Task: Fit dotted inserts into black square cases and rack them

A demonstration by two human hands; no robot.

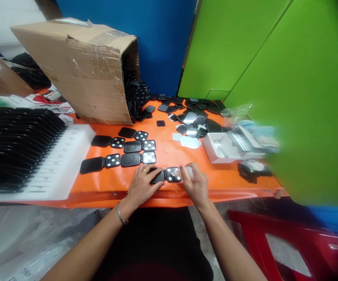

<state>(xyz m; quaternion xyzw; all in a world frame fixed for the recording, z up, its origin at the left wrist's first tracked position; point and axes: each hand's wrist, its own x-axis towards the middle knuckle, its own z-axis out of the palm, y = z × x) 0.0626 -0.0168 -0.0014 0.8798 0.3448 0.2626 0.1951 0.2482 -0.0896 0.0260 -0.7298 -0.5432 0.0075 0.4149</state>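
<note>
My left hand [142,185] holds down the plain flap of a hinged black piece [170,179] lying open on the table, its thumb and fingers at the flap's edges. The other half of the piece carries white dots. My right hand [197,186] is closed around a small translucent bottle [189,171], its tip at the dotted half. Whether the tip touches the piece I cannot tell. Just beyond my left hand lie several similar open pieces, among them a hinged piece [132,159] whose square half looks shiny and a hinged piece [92,165] with white dots.
An orange-covered table [169,125] bears a cardboard box [95,74] spilling black parts, silvery plates [190,141], and a white box [220,150]. At left, a white foam rack [60,171] holds black panels [16,148]. Green panels [297,86] stand at right, above a red plastic stool [256,230].
</note>
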